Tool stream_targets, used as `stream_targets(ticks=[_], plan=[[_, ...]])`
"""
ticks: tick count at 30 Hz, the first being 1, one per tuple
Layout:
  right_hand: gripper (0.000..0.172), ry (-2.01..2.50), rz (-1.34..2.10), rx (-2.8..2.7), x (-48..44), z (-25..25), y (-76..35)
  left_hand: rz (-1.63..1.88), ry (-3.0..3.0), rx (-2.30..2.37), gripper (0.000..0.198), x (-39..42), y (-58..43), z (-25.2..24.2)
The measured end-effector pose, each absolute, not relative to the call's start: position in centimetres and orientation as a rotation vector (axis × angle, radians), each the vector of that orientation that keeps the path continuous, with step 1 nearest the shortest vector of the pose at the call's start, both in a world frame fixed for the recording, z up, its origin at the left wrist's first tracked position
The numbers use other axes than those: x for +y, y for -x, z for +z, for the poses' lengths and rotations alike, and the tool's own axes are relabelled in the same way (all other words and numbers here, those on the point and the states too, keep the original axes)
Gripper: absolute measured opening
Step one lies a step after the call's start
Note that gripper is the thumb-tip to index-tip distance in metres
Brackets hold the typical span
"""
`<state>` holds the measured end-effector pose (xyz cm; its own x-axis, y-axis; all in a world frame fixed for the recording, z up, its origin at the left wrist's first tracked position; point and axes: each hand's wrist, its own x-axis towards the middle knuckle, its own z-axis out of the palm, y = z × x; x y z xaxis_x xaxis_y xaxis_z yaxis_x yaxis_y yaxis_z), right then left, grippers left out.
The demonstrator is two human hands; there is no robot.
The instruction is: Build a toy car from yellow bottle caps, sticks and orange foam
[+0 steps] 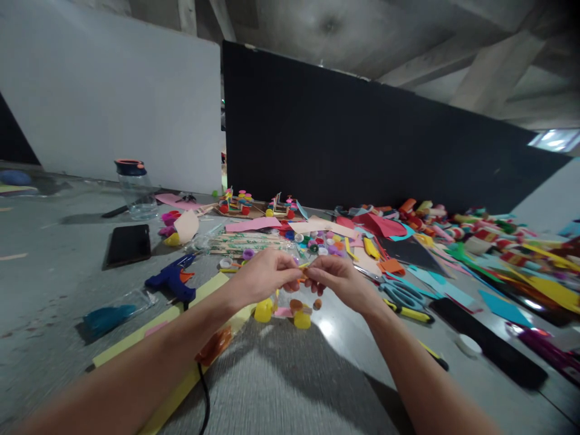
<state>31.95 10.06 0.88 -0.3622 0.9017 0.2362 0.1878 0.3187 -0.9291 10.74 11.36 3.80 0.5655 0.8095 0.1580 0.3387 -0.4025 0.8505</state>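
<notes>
My left hand (265,277) and my right hand (339,283) meet over the middle of the table, fingers closed in a pinch. Between their fingertips is a small orange and yellow piece (302,279), thin and mostly hidden, so its exact kind does not show. Just below the hands stands a small craft assembly with yellow bottle caps (302,319) at its base and a pink part (283,312). Small brown discs (296,305) lie at its top and side. Neither hand touches the table.
At left lie a blue glue gun (174,279), a phone (128,244) and a water bottle (137,192). Scissors (402,296), a yellow cutter (414,313) and a black bar (489,344) lie right. Finished-looking toy models (235,202), sticks (254,243) and paper scraps fill the back.
</notes>
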Motion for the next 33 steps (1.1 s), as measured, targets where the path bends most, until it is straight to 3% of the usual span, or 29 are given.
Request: stream_targets(ticks=[33], plan=[[0.041, 1.004, 1.098, -1.854, 10.14, 0.70, -32.14, 0.690, -1.949, 0.949, 0.023, 11.49, -10.73, 3.94]])
